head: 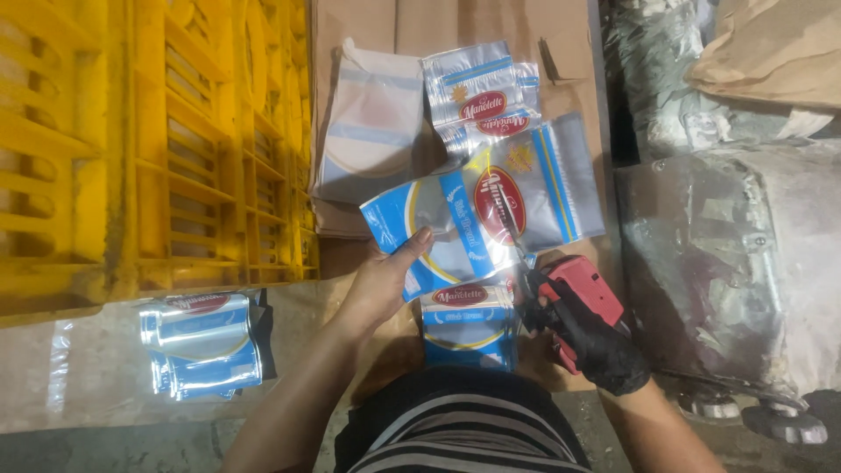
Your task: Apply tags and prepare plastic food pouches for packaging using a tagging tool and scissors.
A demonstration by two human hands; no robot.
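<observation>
The left hand is pinching a blue-and-silver pouch at its 7 o'clock corner; the pouch is slanting toward 2 o'clock. The gloved right hand is gripping a red tool at its 5 o'clock edge.

The yellow crate is cut off by the left and top edges. The lower part of the held bag is hidden behind the left hand. The right hand is covered by a black glove, so its fingers cannot be told apart. The tool's tip is blurred against the foil.
</observation>
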